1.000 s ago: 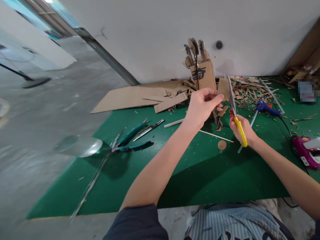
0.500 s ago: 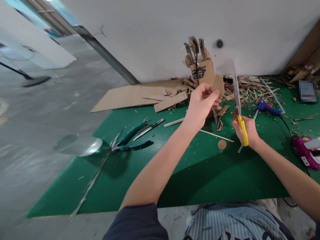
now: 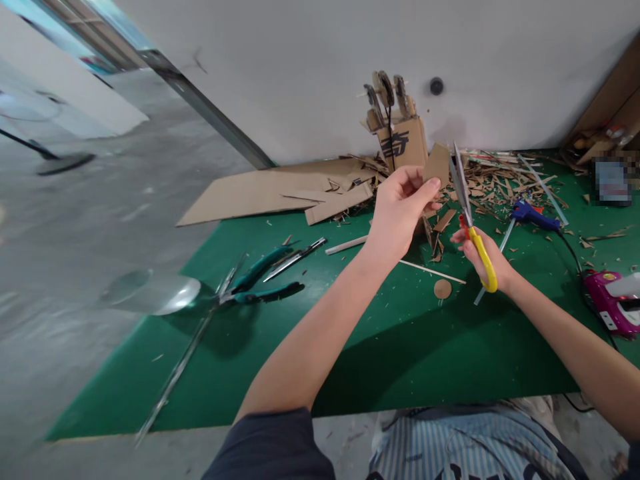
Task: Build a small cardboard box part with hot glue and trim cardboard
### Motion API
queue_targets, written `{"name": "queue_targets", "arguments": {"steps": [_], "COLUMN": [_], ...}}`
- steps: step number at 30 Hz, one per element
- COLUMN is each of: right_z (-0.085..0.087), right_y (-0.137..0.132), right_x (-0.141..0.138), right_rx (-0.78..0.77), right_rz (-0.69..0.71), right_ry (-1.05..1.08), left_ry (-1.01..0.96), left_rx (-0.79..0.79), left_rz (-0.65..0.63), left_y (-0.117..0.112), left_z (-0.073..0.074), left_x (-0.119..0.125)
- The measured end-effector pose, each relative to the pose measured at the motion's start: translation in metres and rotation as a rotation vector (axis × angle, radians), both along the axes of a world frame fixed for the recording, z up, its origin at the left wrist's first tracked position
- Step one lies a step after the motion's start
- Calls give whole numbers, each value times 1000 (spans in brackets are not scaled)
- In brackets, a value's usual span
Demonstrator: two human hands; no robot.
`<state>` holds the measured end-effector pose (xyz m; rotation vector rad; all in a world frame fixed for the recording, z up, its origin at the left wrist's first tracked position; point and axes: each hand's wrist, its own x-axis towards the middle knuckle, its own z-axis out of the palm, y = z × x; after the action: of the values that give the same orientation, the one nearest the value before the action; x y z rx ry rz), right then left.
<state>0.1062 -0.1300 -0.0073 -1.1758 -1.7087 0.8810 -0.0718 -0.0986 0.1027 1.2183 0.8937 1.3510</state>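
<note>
A small cardboard piece (image 3: 437, 164) is held up above the far middle of the green mat (image 3: 350, 347), pinched at its lower left edge between thumb and fingers of the left hand (image 3: 400, 210), whose forearm reaches in from the near middle; the right hand (image 3: 481, 257) is closed through the yellow handles of the scissors (image 3: 467, 213), blades pointing up and away, slightly parted, their tips just beside the right edge of the piece; whether a blade touches it I cannot tell. Below the hands lie a thin wooden stick (image 3: 433, 272) and a small cardboard disc (image 3: 443, 289); behind them a cardboard model (image 3: 400, 130) stands against the white wall, with a heap of cardboard scraps (image 3: 500, 180) to its right and flat cardboard sheets (image 3: 270, 190) to its left. A blue glue gun (image 3: 533, 215) lies right of the scissors; a pink tool (image 3: 613, 303) sits at the right edge; green-handled pliers (image 3: 260, 280) and a utility knife (image 3: 295, 257) lie well apart on the left.
</note>
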Motion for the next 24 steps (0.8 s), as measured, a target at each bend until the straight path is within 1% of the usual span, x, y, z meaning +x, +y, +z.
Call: {"name": "queue_targets", "arguments": {"steps": [2,5,9,15,24], "right_z": [-1,0,1,-3,1], "right_y": [1,1,-1,0,-3], "right_x": [0,0,0,0,0], "right_rx": [-5,-8,-10,12,11], "right_rz": [13,22,38,41,56], "right_ry": [10,14,18,3,-14], "left_ry": [-12,30,31,6,27], "left_rx": [-4,-7,5,-8,-50], "left_rz": [-39,-72,-38,-79,-39], "left_y": [0,-1,1,4,3], "left_z": [-1,-1,-2,-4,-2], "left_x": [0,0,-1,-2,-1]}}
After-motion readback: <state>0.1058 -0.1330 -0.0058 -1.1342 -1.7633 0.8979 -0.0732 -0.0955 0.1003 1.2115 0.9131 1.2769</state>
